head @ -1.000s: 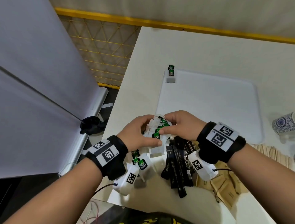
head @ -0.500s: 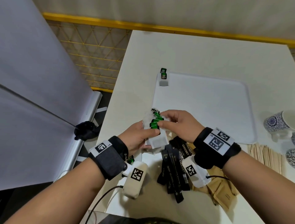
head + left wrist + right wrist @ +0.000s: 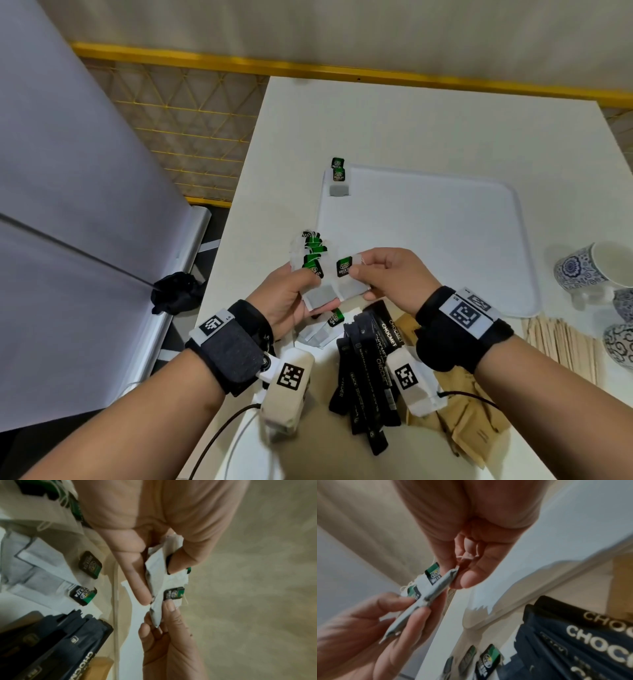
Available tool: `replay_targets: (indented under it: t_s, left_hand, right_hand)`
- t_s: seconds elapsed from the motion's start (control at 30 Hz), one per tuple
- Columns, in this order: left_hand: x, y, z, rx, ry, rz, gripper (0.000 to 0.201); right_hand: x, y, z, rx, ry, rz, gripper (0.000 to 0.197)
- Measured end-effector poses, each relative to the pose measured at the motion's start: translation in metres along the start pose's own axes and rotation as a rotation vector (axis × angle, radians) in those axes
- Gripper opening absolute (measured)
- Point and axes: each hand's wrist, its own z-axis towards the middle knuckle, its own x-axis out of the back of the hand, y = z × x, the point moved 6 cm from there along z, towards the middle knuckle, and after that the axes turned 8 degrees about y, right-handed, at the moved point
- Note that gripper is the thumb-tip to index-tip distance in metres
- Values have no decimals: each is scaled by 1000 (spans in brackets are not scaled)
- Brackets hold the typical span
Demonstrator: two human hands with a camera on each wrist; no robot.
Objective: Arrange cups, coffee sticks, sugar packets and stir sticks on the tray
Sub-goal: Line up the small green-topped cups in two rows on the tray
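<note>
My left hand (image 3: 317, 291) grips a stack of white tea bags (image 3: 310, 263) with green-black tags, held above the table's near left edge. My right hand (image 3: 358, 265) pinches a single tea bag (image 3: 344, 277) at the stack's right side; the right wrist view shows that bag (image 3: 440, 586) edge-on between thumb and finger. The white tray (image 3: 445, 240) lies just beyond, with a tea bag (image 3: 338, 181) in its far left corner. Black coffee sticks (image 3: 370, 370), brown sugar packets (image 3: 472, 421), wooden stir sticks (image 3: 561, 346) and patterned cups (image 3: 589, 270) lie off the tray.
More tea bags (image 3: 325, 325) lie on the table under my left hand. The table's left edge drops off beside my left wrist, with a grey board (image 3: 68, 205) and a yellow mesh fence (image 3: 178, 130) beyond it.
Both hands have lifted the bundle of tea bags off the table. The right hand has drawn one bag out to the right of the stack.
</note>
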Motion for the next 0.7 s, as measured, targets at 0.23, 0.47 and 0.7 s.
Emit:
replay_targets:
  t_s: [0.23,0.47,0.7]
  left_hand:
    - [3,10,7,-72,102,-80,42]
    - [-6,20,7,-120,75,-110,44]
    - [-9,40,23,-187,113,-97,48]
  right_hand:
    - [4,-5,8,-30,-28,103,5]
    - [-1,-3,19,-40,8,112,13]
    - [-13,-10,37,-58,-63,61,13]
